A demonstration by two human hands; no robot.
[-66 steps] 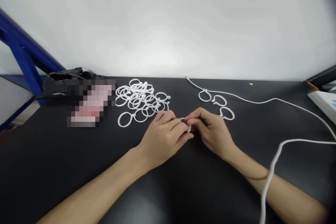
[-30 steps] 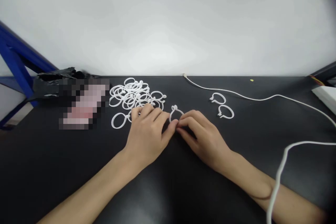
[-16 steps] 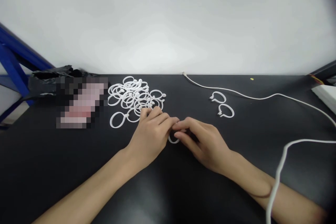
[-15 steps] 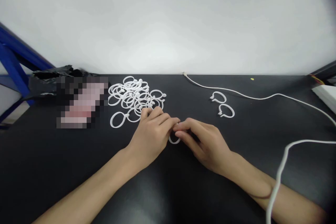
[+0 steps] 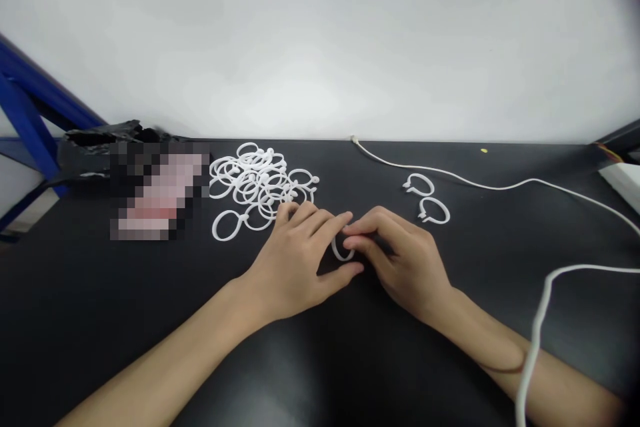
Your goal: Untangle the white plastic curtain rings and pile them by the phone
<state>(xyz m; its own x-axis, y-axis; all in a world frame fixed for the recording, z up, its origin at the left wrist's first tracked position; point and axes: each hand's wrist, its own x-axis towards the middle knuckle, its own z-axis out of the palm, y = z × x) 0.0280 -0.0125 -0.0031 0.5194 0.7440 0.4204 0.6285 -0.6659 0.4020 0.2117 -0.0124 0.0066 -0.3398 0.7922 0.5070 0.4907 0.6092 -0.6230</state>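
Observation:
A white plastic ring is pinched between the thumb and forefinger of my right hand. The fingers cover its upper part. My left hand is spread around the ring's left side, thumb below and forefinger above, well apart. Whether the left forefinger touches the ring I cannot tell. Beyond my left hand lies a heap of similar white rings with small clasp ends. To the right, past my right hand, two more rings lie side by side, a farther ring and a nearer ring, each with its clasp ends apart.
A white cable runs along the back of the black table and loops in front of my right forearm. At the left are a black plastic bag and a pixelated patch. A white object stands at the right edge.
My left thumb has come away from the ring and spread downward. The ring and my right hand have shifted slightly up and right.

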